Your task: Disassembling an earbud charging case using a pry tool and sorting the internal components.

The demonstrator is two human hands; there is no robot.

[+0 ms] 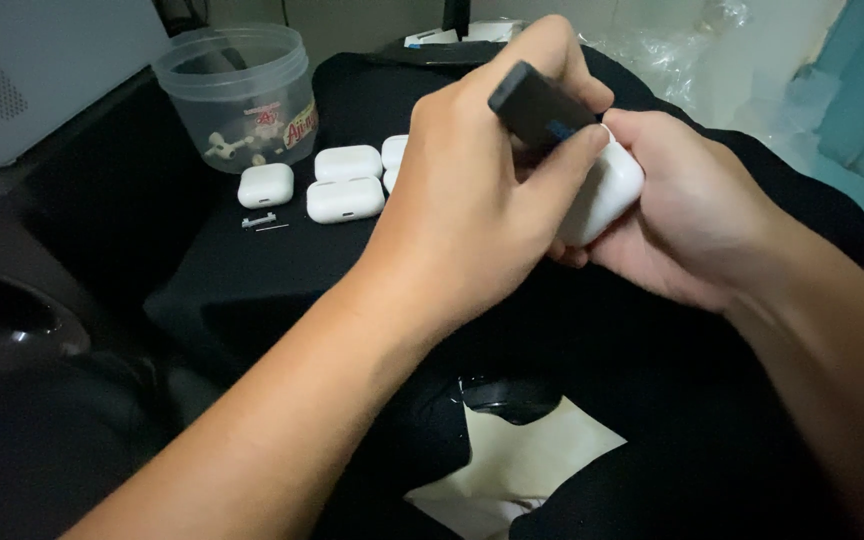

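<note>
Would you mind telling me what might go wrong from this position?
The white case sits in the right hand above the lap, so it might slip and fall. The left hand presses a dark tool against it, which could scratch it. Tiny metal parts on the black cloth might get lost.

At frame centre, the right hand point(682, 215) cups a smooth white rounded plastic earbud case point(607, 190), while the left hand point(472, 190) pinches a small flat black tool point(535, 105), possibly a blade, against it. At upper left, more white cases point(345, 198) lie on black cloth point(282, 270) beside a clear plastic tub point(237, 90).
</note>
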